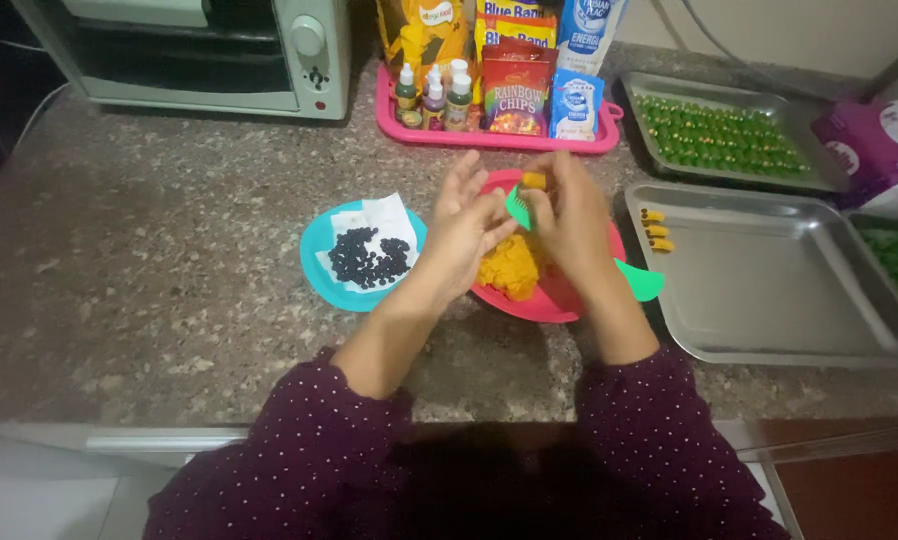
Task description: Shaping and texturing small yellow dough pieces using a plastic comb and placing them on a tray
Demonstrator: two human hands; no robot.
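Three shaped orange pieces sit on the steel tray. Left hand grips a green comb; right hand fingers pinch a dough bit. Dough lump in the red bowl, 6 o'clock of hands: mostly unshaped.

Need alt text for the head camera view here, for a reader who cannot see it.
Two hands, left hand and right hand, press a small green comb against an orange dough piece above a red bowl of orange dough. A blue plate of dark beads sits left, a metal tray right.
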